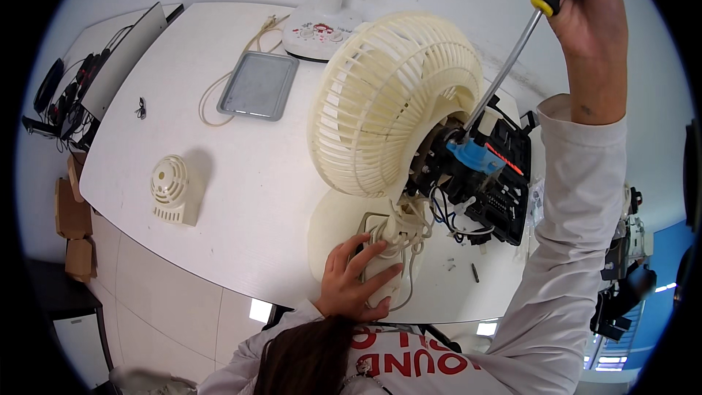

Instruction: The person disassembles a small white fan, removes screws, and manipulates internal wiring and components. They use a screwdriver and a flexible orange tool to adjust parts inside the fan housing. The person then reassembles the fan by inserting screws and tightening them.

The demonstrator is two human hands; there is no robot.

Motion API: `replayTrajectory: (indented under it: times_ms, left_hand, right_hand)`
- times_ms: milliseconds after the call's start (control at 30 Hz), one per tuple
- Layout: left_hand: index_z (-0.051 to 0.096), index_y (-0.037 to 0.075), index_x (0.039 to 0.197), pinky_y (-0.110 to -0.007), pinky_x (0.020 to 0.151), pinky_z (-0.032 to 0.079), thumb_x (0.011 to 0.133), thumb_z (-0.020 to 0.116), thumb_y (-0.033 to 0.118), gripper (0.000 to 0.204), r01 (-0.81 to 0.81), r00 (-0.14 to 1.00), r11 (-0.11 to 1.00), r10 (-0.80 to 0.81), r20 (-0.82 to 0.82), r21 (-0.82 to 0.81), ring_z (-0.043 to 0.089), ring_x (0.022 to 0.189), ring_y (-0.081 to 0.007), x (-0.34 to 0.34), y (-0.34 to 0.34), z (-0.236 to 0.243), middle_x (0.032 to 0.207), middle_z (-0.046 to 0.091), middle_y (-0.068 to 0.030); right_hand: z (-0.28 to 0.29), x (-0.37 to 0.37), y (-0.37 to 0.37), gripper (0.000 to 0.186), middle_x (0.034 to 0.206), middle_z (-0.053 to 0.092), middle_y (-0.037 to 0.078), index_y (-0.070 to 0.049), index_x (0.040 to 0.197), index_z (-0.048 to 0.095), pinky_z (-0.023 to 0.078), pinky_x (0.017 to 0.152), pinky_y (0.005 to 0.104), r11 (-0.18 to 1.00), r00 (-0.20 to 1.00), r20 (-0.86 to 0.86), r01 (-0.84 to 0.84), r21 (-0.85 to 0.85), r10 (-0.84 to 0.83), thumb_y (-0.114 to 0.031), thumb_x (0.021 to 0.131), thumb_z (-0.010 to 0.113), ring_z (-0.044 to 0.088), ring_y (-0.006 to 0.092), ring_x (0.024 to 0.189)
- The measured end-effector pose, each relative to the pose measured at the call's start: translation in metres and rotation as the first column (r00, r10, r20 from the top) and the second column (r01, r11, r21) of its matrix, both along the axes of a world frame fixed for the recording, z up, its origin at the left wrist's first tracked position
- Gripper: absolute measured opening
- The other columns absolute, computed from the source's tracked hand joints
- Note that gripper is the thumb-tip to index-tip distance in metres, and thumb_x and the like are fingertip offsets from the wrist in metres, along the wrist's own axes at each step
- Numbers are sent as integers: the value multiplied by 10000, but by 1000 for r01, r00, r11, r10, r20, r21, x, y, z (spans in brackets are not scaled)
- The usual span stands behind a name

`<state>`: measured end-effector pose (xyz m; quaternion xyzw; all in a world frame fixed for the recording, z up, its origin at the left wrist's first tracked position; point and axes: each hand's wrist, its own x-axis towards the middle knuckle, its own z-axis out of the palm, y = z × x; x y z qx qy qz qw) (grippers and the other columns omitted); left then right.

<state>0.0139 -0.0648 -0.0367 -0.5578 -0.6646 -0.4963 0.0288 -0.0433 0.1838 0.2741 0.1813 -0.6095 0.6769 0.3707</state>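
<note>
Head view: white surface (256,197) bearing a cream fan (395,102), its dark motor (441,152) exposed behind the cage (365,58).
Left grip (356,281) lies spread on the fan's base (320,238); right grip (581,7), raised, wraps a screwdriver (506,67), its shaft slanting down to the motor.

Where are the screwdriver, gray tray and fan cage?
Screwdriver (504,69): head view, middle of the metal shaft.
Gray tray (258,85): head view, bare middle of its floor.
Fan cage (387,102): head view, on the ribs.

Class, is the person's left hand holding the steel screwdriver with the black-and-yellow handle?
No: the right hand grips the screwdriver, while the left hand lies on the cream plastic fan base.
</note>
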Motion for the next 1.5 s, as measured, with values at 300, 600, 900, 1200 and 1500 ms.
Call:
replayTrajectory:
  times_ms: [300, 600, 900, 1200, 1500]
  left_hand:
    - [679, 227, 1068, -489, 903, 410, 616, 631, 327, 465, 8, 1000, 1000, -8, -15, 9, 453, 1163, -345, 0, 0, -2, 1294, 469, -76]
    - [677, 226, 1070, -489, 907, 407, 616, 629, 315, 466, 19, 1000, 1000, -19, -3, 0, 443, 1169, -345, 1, 0, 1, 1287, 468, -77]
    - [680, 225, 1066, -487, 898, 410, 603, 635, 314, 474, 4, 1000, 1000, -4, -9, 12, 449, 1163, -348, -1, 0, -1, 1291, 470, -79]
    - [696, 204, 1046, -488, 913, 425, 598, 612, 291, 464, 13, 999, 1000, -12, -37, 23, 473, 1122, -389, -2, 1, 3, 1252, 479, -123]
    - [701, 210, 1034, -488, 932, 410, 576, 627, 257, 467, 23, 1000, 1000, -23, -5, -3, 461, 1132, -387, -1, 0, 5, 1251, 468, -135]
  right_hand:
    - [-2, 3, -1, 193, 829, 476, 44, -51, 1057, 415, 417, 419, 151, 996, 996, 3, 84, -1, -84, -210, 974, 486, 429, 41, 525]
    - [4, 5, -3, 364, 899, 534, 89, -24, 1227, 435, 511, 614, 222, 962, 982, 42, 173, 213, -186, -272, 970, 501, 567, 132, 746]
    - [1, 2, -1, 343, 1020, 574, 144, 21, 1243, 465, 559, 750, 289, 947, 948, 156, 242, 213, -277, -206, 989, 434, 615, 207, 865]
    - [20, 3, 24, 446, 1000, 603, 120, 29, 1278, 451, 558, 756, 270, 805, 897, 173, 263, 531, -407, -250, 944, 546, 634, 186, 870]
    - [12, -3, 30, 459, 1144, 570, 197, 59, 1275, 431, 546, 892, 330, 882, 929, 223, 177, 437, -297, -243, 946, 536, 615, 263, 1032]
